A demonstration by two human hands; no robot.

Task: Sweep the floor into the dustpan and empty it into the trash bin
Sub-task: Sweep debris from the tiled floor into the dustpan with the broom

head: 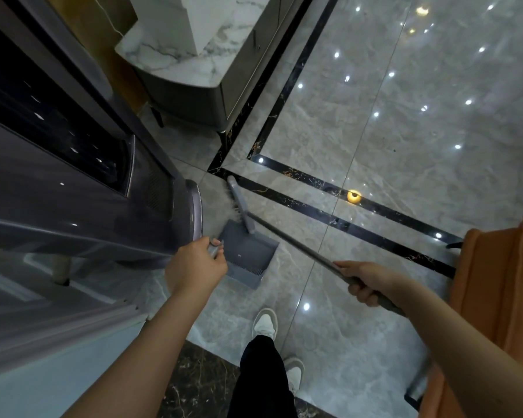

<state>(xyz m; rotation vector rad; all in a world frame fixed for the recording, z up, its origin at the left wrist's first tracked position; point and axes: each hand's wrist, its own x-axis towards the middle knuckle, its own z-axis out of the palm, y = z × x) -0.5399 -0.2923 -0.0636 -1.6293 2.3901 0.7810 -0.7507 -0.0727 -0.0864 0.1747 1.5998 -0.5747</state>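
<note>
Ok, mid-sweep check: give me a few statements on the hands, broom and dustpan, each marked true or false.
1. The right hand grips the broom handle. True.
2. The left hand hangs free and holds nothing. False: it grips the top of the dustpan handle.
3. The broom head lies at the mouth of the dustpan. True.
4. The dustpan is being tipped over a trash bin. False: it is down at the floor, and no bin shows in this view.
5. The dustpan is bright red. False: it is grey-blue.
6. An orange chair is on the person's right. True.
</note>
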